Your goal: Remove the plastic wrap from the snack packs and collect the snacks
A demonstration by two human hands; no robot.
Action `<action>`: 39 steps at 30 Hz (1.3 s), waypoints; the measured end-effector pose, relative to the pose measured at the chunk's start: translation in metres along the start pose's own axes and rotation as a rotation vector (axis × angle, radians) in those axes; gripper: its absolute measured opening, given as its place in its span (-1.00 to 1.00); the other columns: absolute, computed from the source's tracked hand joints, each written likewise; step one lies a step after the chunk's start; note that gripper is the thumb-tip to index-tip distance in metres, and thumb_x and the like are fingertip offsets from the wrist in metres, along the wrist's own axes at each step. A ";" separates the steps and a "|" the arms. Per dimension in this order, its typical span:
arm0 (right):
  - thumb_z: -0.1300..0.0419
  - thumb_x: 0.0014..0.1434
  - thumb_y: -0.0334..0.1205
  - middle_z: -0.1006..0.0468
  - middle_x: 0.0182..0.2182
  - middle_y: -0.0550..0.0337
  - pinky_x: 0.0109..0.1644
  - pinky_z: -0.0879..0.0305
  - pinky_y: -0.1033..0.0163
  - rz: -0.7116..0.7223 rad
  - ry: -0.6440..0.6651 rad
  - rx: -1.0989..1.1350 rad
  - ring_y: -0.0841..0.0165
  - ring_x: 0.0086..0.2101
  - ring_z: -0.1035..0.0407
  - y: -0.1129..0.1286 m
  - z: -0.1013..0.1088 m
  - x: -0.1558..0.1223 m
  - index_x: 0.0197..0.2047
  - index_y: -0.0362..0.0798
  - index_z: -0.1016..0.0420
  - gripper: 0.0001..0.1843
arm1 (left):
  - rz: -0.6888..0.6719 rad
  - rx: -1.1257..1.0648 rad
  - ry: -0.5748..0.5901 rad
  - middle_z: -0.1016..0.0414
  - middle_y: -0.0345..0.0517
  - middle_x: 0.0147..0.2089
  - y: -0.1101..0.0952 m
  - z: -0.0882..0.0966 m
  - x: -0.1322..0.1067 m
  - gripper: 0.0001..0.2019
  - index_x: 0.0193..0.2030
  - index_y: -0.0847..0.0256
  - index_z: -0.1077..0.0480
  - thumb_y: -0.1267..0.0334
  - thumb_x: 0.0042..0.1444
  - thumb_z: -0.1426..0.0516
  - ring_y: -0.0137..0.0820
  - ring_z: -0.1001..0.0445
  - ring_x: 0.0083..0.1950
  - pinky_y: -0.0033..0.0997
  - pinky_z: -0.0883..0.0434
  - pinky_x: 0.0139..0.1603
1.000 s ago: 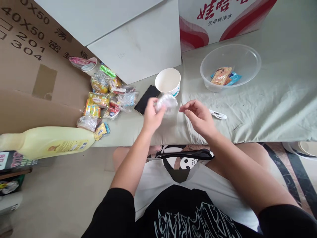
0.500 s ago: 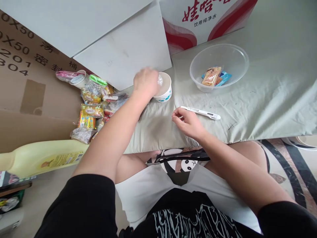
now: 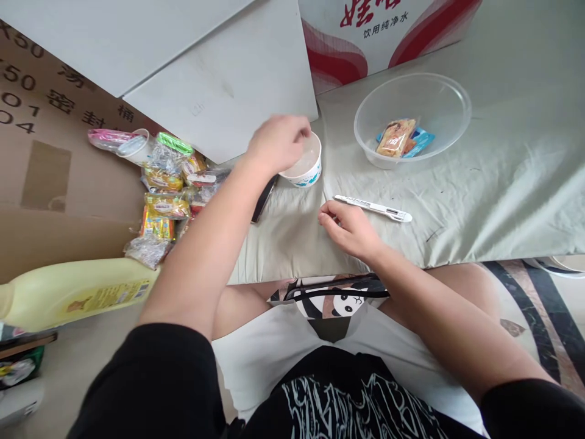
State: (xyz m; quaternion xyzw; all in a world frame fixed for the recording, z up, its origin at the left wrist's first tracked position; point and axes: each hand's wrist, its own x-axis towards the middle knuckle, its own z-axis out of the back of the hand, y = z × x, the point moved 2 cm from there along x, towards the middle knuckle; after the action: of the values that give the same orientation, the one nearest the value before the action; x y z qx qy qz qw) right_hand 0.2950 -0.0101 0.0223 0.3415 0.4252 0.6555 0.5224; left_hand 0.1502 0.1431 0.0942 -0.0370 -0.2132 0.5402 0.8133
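My left hand [image 3: 278, 143] reaches over the near rim of a white paper bowl [image 3: 307, 174], fingers curled down into it. Something pale and clear lies inside the bowl; whether the fingers still grip it is hidden. My right hand [image 3: 350, 228] rests on the pale green cloth [image 3: 503, 195] with its fingers curled in, just below the near end of a white pen-shaped tool [image 3: 375, 208]. It is close to that tool but apart from it.
A clear plastic bowl [image 3: 459, 100] at the back right holds a few snack packets [image 3: 402, 137]. Several more packets [image 3: 167, 186] are piled at the left beside a black phone [image 3: 264, 201]. A yellow bottle [image 3: 77, 292] lies by a cardboard box [image 3: 41, 171]. A red-and-white carton [image 3: 384, 30] stands behind.
My left hand carried a clear wrapper from in front of me to the white bowl and now dips into it. My right hand dropped onto the cloth beside the white tool.
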 end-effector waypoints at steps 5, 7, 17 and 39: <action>0.00 0.26 -0.15 -0.48 -0.51 0.20 -0.31 -0.13 0.27 0.032 0.085 -0.092 0.36 -0.47 -0.31 -0.004 -0.008 -0.002 -0.35 -0.02 -0.42 -0.76 | 0.000 -0.110 -0.186 -0.26 -0.23 -0.59 0.021 0.037 -0.132 -0.67 -0.57 0.15 -0.24 0.26 0.24 0.01 -0.46 -0.25 -0.51 -0.40 -0.19 -0.41; 0.00 0.26 -0.15 -0.51 -0.49 0.18 -0.32 -0.14 0.26 0.054 0.099 -0.147 0.34 -0.47 -0.32 -0.008 -0.014 -0.006 -0.35 -0.01 -0.43 -0.76 | 0.223 -0.098 -0.185 -0.07 -0.29 -0.64 0.046 0.032 -0.185 -0.65 -0.62 0.15 -0.08 0.26 0.18 -0.04 -0.48 -0.09 -0.55 -0.39 -0.08 -0.46; -0.03 0.18 -0.13 -0.55 -0.47 0.05 -0.34 -0.09 0.21 0.066 -0.094 -0.587 0.26 -0.43 -0.34 -0.016 -0.040 -0.019 -0.37 -0.03 -0.47 -0.76 | 0.523 -0.038 -0.006 -0.26 -0.18 -0.62 0.081 0.004 -0.241 -0.62 -0.64 0.17 -0.21 0.17 0.19 -0.08 -0.42 -0.20 -0.51 -0.31 0.02 -0.41; -0.05 0.24 -0.20 -0.59 -0.37 0.06 -0.37 0.08 0.22 0.082 -0.064 -0.885 0.32 -0.43 -0.31 -0.007 -0.054 -0.020 -0.35 -0.06 -0.49 -0.77 | 0.536 0.041 0.080 -0.58 -0.01 -0.41 0.075 0.008 -0.246 -0.65 -0.44 0.12 -0.53 0.13 0.29 -0.04 -0.27 -0.47 -0.37 -0.29 -0.06 -0.38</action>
State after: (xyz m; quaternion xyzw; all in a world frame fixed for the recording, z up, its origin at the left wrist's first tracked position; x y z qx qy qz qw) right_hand 0.2536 -0.0401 -0.0059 0.1217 0.0737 0.7837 0.6047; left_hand 0.0019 -0.0471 0.0039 -0.0969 -0.1525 0.7386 0.6495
